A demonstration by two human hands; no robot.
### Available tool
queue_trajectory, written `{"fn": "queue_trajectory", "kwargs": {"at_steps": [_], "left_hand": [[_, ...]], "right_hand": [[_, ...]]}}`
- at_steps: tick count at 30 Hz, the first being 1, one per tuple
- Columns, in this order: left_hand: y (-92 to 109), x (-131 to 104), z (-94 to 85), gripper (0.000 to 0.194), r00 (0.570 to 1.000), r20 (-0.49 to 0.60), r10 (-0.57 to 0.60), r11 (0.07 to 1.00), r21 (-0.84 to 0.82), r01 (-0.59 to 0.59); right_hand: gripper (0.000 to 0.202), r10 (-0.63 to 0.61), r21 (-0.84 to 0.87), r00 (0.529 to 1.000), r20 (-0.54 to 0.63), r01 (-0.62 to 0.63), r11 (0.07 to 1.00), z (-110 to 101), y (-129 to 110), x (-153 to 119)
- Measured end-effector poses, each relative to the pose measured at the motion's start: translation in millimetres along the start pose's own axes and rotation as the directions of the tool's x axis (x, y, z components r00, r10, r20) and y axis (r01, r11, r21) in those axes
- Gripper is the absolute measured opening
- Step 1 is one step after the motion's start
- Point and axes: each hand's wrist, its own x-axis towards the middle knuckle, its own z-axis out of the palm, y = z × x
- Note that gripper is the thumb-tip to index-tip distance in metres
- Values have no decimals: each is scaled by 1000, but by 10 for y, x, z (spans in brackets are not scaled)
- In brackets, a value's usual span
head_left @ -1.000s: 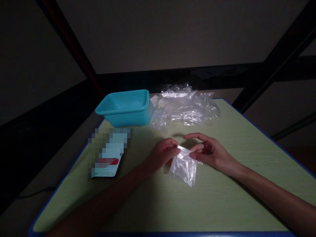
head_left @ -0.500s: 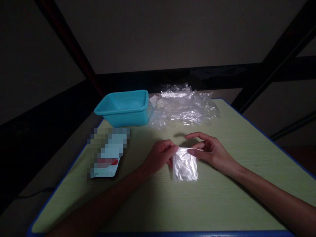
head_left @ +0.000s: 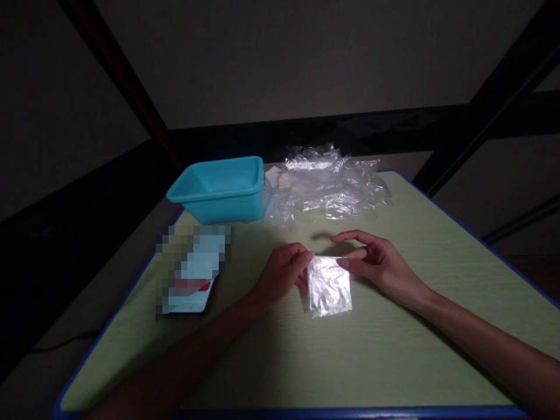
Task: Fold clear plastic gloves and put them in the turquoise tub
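A small, clear plastic bag (head_left: 329,290), roughly square and shiny, hangs between my two hands over the table. My left hand (head_left: 284,267) pinches its upper left corner between thumb and fingers. At the upper right edge, my right hand (head_left: 376,262) grips it with the thumb in front and a finger behind, while the index finger stretches out above. The bag's face is wrinkled and bright with glare; whether anything lies inside cannot be made out.
A turquoise plastic basin (head_left: 223,207) stands at the back left of the green table (head_left: 411,361), which has a blue edge. Beside it spreads a heap of clear plastic bags (head_left: 332,186). A phone (head_left: 196,271), partly pixelated, lies at the left.
The bag's top edge has become straighter and its face flatter and brighter. My right thumb has shifted slightly right and up along the edge. Both hands keep their hold.
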Motion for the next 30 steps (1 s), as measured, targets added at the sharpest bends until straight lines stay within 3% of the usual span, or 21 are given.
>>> {"fn": "queue_trajectory", "kwargs": {"at_steps": [24, 30], "left_hand": [[-30, 7, -10, 28, 998, 32, 45, 999, 19, -46], [-15, 14, -13, 33, 999, -6, 35, 999, 11, -35]], "right_hand": [[38, 5, -8, 1000, -20, -6, 1000, -15, 35, 15], [39, 8, 11, 999, -40, -7, 1000, -8, 23, 34]]}}
